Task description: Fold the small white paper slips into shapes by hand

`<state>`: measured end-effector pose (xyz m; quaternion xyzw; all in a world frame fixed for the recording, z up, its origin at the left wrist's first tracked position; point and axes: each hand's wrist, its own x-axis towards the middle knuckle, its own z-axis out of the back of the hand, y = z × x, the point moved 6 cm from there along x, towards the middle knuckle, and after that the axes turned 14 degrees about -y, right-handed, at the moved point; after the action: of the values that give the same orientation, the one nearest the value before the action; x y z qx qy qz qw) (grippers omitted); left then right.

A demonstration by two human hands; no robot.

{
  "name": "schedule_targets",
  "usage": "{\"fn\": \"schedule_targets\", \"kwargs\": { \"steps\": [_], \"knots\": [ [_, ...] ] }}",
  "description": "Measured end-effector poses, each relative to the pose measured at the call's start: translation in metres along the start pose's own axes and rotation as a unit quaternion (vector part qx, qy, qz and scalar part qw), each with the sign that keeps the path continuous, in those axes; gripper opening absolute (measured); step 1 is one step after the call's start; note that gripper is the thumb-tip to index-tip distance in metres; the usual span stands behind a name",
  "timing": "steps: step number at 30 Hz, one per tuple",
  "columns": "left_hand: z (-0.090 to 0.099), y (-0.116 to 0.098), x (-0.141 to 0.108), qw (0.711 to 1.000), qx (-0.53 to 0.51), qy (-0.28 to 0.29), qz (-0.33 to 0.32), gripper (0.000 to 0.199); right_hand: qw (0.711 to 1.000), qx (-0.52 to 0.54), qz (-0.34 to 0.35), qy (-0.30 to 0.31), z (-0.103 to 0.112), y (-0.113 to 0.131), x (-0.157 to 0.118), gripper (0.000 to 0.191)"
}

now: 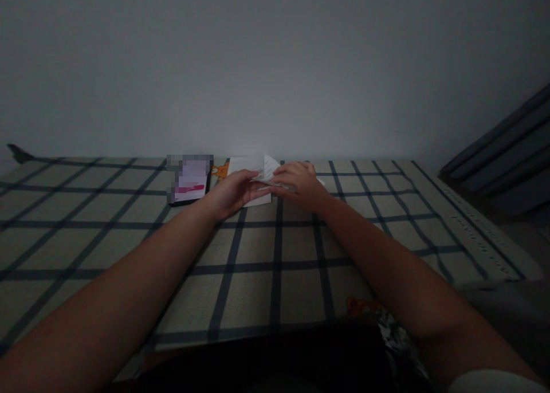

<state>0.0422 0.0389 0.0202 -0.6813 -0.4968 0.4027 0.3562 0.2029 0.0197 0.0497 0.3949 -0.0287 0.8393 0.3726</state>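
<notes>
A folded piece of white paper (270, 167) with faint lines of writing is held between my two hands. My left hand (234, 193) grips its left side, thumb on top and fingers beneath. From the right, my right hand (298, 182) has its fingers closed over the paper's other side. Under and behind the hands, more white paper (243, 164) lies on the checkered cloth. The hands partly cover both papers.
A dark-edged device with a lit, partly blurred screen (191, 180) lies left of the papers. The checkered tablecloth (253, 290) reaches back to a grey wall (275, 66). Dark folded fabric (507, 158) hangs at the right.
</notes>
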Motion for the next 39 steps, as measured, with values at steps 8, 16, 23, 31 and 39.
{"fn": "schedule_targets", "kwargs": {
  "steps": [8, 16, 23, 31, 39],
  "knots": [
    [-0.001, -0.001, -0.003, 0.979, 0.153, 0.009, -0.132, 0.041, 0.988, 0.114, -0.079, -0.060, 0.000, -0.011, 0.008, 0.040],
    [0.007, -0.006, -0.002, 0.970, 0.177, -0.039, -0.159, 0.041, 0.935, 0.259, -0.210, -0.126, 0.000, -0.019, 0.006, 0.035],
    [0.010, -0.005, -0.002, 0.977, 0.148, -0.081, -0.132, 0.037, 0.879, 0.342, -0.300, -0.142, -0.010, -0.037, 0.004, 0.045],
    [0.010, -0.004, -0.001, 0.978, 0.152, -0.078, -0.121, 0.036, 0.885, 0.346, -0.303, -0.067, -0.013, -0.027, 0.001, 0.039],
    [0.007, -0.002, -0.005, 0.977, 0.162, -0.060, -0.128, 0.040, 0.886, 0.369, -0.271, -0.067, -0.010, -0.019, 0.002, 0.036]
  ]
}}
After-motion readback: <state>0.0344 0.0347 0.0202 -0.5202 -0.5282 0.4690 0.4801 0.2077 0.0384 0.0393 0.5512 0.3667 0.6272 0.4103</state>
